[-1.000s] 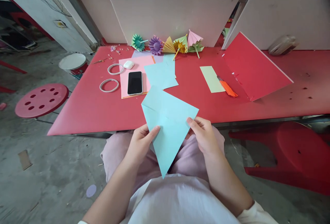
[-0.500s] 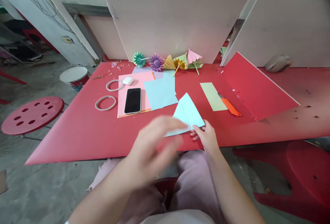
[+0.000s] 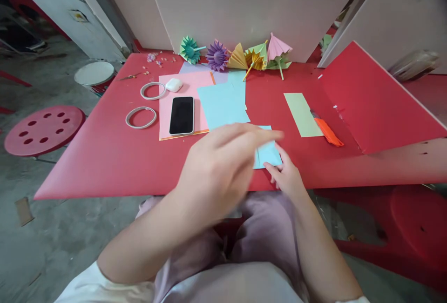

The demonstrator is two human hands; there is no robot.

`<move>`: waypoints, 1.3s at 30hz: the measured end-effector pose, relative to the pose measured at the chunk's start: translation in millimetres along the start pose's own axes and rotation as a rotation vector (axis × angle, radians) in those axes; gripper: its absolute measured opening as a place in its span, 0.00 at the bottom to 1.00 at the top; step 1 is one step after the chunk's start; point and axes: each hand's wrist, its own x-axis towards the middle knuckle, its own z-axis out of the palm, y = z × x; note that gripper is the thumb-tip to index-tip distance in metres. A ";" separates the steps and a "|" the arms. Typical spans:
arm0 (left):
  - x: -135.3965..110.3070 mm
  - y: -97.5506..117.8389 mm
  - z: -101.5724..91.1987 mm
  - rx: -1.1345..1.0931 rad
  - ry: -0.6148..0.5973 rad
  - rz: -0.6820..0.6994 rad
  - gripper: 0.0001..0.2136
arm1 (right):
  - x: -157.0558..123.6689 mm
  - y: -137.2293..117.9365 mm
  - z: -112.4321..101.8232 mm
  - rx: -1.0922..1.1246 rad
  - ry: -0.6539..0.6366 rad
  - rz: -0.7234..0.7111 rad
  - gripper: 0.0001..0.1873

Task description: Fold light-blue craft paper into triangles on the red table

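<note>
Right hand (image 3: 288, 172) holding folded blue paper (image 3: 268, 157) at centre, blurred left hand (image 3: 220, 172), grip unclear, white-topped bucket (image 3: 95, 74) upper left, contents hidden

Wall (image 3: 237, 5): pale, along the red table (image 3: 104, 163)'s far edge
Floor (image 3: 77, 233): grey concrete
Pink stool (image 3: 45, 128): beyond the left edge

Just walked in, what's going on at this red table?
Someone seated at the red table is handling a small light blue paper near the front edge. The right hand touches its right side; the left hand, blurred, hides part of it, so I can't tell whether it touches. Farther back, a phone lies on pink paper, and colourful folded-paper pieces line the wall. An orange cutter lies to the right.
</note>
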 end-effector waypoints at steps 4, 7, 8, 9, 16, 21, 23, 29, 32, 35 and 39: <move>45.0 -2.2 20.2 0.563 -0.157 0.187 0.17 | 9.6 -12.5 -10.3 -0.322 0.268 -0.215 0.16; 49.6 -34.1 43.7 0.816 -0.306 0.282 0.20 | 39.1 -19.3 1.5 -0.359 0.236 -0.481 0.16; 46.9 -44.6 50.6 0.865 -0.340 0.321 0.21 | 51.1 -18.2 8.5 -0.380 0.167 -0.565 0.17; 43.4 -53.3 56.2 0.899 -0.377 0.362 0.21 | 62.6 -15.1 16.1 -0.423 0.083 -0.624 0.18; 34.8 -66.8 61.7 0.992 -0.445 0.468 0.24 | 90.1 12.6 44.3 -0.692 -0.069 -0.652 0.23; 36.2 -66.1 60.4 0.996 -0.457 0.492 0.24 | 85.9 8.8 43.5 -0.725 -0.063 -0.638 0.23; 35.6 -66.7 60.7 0.998 -0.459 0.497 0.24 | 86.2 8.3 43.5 -0.730 -0.062 -0.641 0.23; 36.3 -68.6 60.2 0.990 -0.452 0.515 0.24 | 86.7 9.1 43.8 -0.752 -0.066 -0.661 0.23; 36.4 -65.5 60.8 0.989 -0.442 0.521 0.22 | 86.7 8.3 44.0 -0.745 -0.068 -0.651 0.23; 30.0 -58.5 62.2 0.994 -0.473 0.528 0.19 | 87.4 8.2 44.5 -0.760 -0.064 -0.638 0.23; 7.4 -48.8 65.1 0.990 -0.530 0.490 0.20 | 88.3 9.4 45.0 -0.762 -0.058 -0.648 0.23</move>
